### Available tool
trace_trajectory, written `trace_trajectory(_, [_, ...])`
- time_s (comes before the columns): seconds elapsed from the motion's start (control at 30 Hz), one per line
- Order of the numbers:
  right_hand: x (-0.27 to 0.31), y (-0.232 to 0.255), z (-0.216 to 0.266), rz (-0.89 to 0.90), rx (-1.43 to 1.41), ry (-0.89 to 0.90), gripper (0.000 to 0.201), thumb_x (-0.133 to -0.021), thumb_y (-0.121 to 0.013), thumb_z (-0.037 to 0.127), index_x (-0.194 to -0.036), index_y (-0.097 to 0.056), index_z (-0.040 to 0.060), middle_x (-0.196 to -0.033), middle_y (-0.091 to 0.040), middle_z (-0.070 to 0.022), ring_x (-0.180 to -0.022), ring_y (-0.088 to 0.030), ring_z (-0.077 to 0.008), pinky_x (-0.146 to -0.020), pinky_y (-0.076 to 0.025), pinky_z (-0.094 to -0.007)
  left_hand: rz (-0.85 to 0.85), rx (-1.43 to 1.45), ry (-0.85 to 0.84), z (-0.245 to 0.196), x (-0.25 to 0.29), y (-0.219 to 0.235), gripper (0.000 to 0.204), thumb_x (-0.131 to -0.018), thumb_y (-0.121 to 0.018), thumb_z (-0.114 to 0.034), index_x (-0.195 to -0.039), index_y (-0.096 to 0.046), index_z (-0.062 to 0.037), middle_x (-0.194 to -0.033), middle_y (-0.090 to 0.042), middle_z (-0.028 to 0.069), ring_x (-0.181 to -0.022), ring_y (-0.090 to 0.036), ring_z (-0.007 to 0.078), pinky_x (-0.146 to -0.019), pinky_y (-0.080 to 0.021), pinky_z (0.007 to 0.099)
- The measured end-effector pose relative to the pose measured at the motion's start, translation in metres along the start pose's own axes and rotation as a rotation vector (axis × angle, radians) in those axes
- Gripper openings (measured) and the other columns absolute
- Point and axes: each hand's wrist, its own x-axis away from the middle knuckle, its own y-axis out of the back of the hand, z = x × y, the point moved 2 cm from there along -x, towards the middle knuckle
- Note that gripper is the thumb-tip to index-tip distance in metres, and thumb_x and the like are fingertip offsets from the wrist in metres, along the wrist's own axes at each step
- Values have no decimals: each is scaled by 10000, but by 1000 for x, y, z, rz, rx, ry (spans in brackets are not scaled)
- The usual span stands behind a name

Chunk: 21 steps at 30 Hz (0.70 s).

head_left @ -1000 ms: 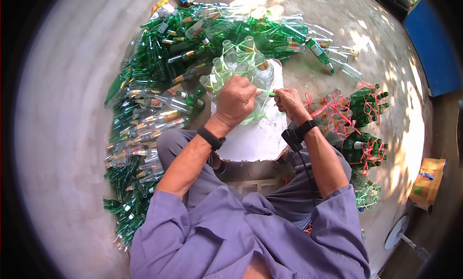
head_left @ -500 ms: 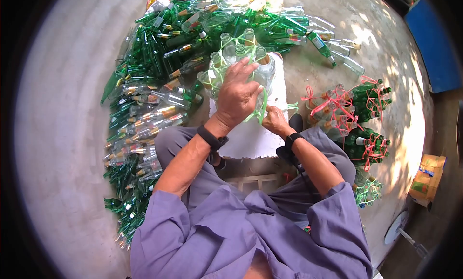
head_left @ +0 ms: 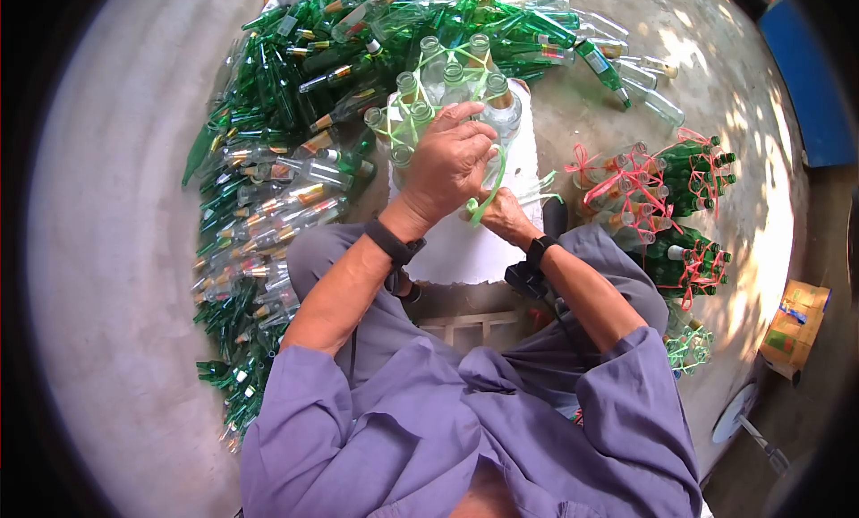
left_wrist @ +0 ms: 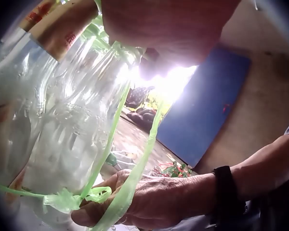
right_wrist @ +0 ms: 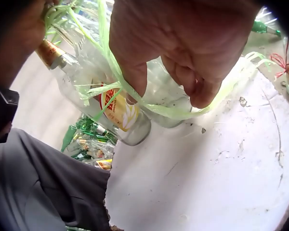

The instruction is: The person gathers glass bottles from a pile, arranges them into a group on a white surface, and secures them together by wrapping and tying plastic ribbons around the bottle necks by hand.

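Several clear glass bottles (head_left: 507,115) stand upright in a cluster, bound round their necks with light green plastic strapping (head_left: 488,196). My left hand (head_left: 446,160) is over the near bottles, gripping the strapping that runs down from it in the left wrist view. Lower and to the right, my right hand (head_left: 508,218) pinches the strapping by a knot (left_wrist: 62,199) low on the bottles' near side. Loose strap ends (head_left: 546,191) stick out beyond the right hand. One bottle bears a yellow and red label (right_wrist: 119,108). The left hand hides some bottle necks.
The bottles stand on a white board (head_left: 447,254) with ragged edges, in front of my knees. A heap of loose green and clear bottles (head_left: 286,97) curves along the left and far side. Bundles tied with red strapping (head_left: 626,187) stand at the right, near a cardboard box (head_left: 795,326).
The right hand has come down and left, from the far strap end to the low knot. The left hand has gone from a fist to spread fingers over the bottles, then curled in again.
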Motion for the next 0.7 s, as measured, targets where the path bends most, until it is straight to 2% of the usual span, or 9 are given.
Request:
trace_trajectory(0.03, [1,-4,2,2,-3,2,374,-707,-786,286,-813,-668,-53,-660,-644,-188,-638,-646,-320,-675,-523,-442,2,-4,0,1,2,3,72,-773,-748,-17,-836,-715,-28,-978,-739,61,-1202,-612,306,-1025,-464,415])
trace_trajectory(0.13, [1,-4,14,55,152,51,392,-830,-715,339,-936,-685,-38,-774,-685,-174,-708,-659,-286,-699,-519,-431,25,45,-26,4,2,7,56,-790,-735,-10,-838,-709,-20,-957,-734,66,-1205,-615,305,-1017,-476,418])
trace_trajectory(0.3, [-12,-3,-9,48,167,96,366,-821,-704,320,-937,-690,-27,-793,-690,-185,-735,-657,-307,-724,-517,-440,26,61,-15,3,2,10,44,-794,-739,-17,-824,-709,-28,-976,-734,59,-1211,-616,308,-1024,-479,409])
trace_trajectory(0.37, [-4,2,-15,-251,197,-133,251,-800,-591,122,-977,-667,-39,-890,-675,-304,-916,-664,-468,-820,-516,-505,25,54,-12,4,2,10,46,-793,-741,-18,-824,-710,-31,-971,-734,59,-1207,-618,307,-1023,-479,406])
trace_trajectory(0.4, [-16,0,-51,-331,238,-137,374,-782,-599,111,-1128,-630,-30,-951,-669,-318,-957,-655,-472,-869,-502,-511,26,51,-20,5,3,9,50,-790,-742,-17,-826,-712,-34,-968,-733,57,-1204,-618,304,-1021,-480,407])
trace_trajectory(0.5, [-12,22,-28,-459,260,-4,470,-762,-623,116,-1208,-565,-21,-1032,-661,-318,-999,-650,-462,-869,-493,-512,28,53,-20,6,3,9,55,-787,-743,-15,-829,-714,-37,-962,-731,54,-1203,-617,303,-1020,-480,406])
trace_trajectory(0.53, [-14,30,-19,-382,207,-8,558,-738,-647,126,-1264,-521,-11,-1060,-655,-295,-1006,-641,-456,-866,-493,-507,23,54,-20,6,3,9,55,-787,-743,-15,-829,-714,-37,-962,-731,54,-1203,-617,303,-1020,-480,406])
trace_trajectory(0.63, [-24,29,-12,-336,153,-44,570,-727,-653,130,-1264,-519,-5,-1022,-656,-267,-962,-634,-462,-860,-499,-511,19,60,-7,7,2,9,57,-786,-743,-14,-830,-716,-39,-964,-731,52,-1206,-615,303,-1025,-476,410])
trace_trajectory(0.7, [-29,24,-15,-363,189,19,627,-710,-654,133,-1306,-511,2,-1013,-651,-259,-951,-623,-464,-885,-501,-511,8,76,-6,7,3,9,50,-789,-743,-23,-828,-716,-38,-966,-732,51,-1208,-614,303,-1030,-472,412])
